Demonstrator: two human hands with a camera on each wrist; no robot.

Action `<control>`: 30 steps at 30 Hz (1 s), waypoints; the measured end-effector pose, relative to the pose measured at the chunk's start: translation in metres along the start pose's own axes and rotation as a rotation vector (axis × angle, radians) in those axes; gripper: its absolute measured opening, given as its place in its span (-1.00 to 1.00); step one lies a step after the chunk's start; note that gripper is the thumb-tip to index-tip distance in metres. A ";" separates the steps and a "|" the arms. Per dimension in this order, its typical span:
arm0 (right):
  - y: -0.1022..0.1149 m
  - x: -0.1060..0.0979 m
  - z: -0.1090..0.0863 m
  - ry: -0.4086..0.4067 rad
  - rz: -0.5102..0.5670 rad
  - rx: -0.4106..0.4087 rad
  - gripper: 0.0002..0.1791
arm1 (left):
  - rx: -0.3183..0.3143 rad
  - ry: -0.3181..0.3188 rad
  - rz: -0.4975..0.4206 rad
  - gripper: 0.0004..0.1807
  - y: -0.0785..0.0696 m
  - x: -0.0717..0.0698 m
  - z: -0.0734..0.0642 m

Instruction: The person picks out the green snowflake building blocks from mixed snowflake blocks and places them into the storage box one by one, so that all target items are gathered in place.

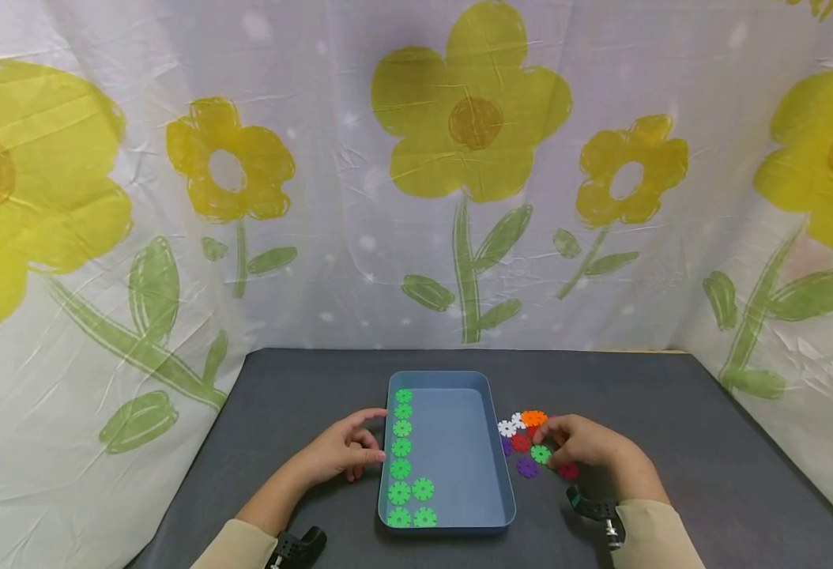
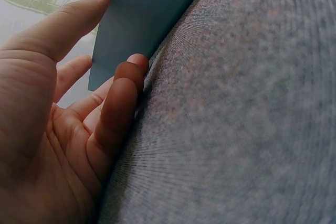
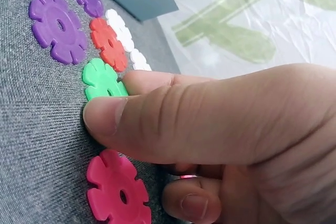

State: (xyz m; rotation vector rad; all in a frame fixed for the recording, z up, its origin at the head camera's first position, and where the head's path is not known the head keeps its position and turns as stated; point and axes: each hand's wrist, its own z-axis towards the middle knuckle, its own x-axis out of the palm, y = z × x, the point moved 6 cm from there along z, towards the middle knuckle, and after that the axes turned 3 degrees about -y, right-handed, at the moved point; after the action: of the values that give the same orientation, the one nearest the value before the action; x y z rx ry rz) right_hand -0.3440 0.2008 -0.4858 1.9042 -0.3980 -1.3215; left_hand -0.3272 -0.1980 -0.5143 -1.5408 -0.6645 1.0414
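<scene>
A blue-grey tray point(image 1: 459, 442) lies on the table, with green snowflake discs point(image 1: 400, 469) in a column down its left side and two more beside the bottom ones. My left hand point(image 1: 338, 450) touches the tray's left wall with thumb and index finger; in the left wrist view the other fingers of this hand point(image 2: 68, 129) bend loosely beside the wall. Right of the tray, my right hand point(image 1: 590, 442) pinches a green snowflake disc point(image 1: 540, 454) at its edges between thumb and index finger. In the right wrist view the thumb hides part of that green disc point(image 3: 100, 74).
Around the right hand lie purple point(image 1: 527, 467), red point(image 1: 520, 442), white point(image 1: 506, 427) and orange discs point(image 1: 533, 418). A pinkish-red disc point(image 3: 118, 187) lies under the hand. A flowered curtain point(image 1: 345, 158) surrounds the dark table point(image 1: 317, 379).
</scene>
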 end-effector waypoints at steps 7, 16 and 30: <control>0.006 0.002 0.003 -0.006 -0.045 -0.042 -0.66 | -0.004 -0.003 0.006 -0.17 0.001 -0.001 -0.001; 0.013 0.001 0.004 -0.072 -0.139 0.010 -0.68 | -0.004 -0.009 -0.003 -0.18 0.001 -0.002 0.000; 0.027 -0.024 -0.008 -0.252 -0.284 -0.011 -0.71 | 0.007 -0.003 0.010 -0.18 0.000 0.000 0.001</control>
State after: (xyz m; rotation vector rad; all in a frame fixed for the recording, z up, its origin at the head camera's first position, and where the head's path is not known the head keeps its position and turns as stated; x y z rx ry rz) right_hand -0.3422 0.2011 -0.4490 1.8391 -0.2483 -1.7562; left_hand -0.3277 -0.1976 -0.5140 -1.5383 -0.6551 1.0528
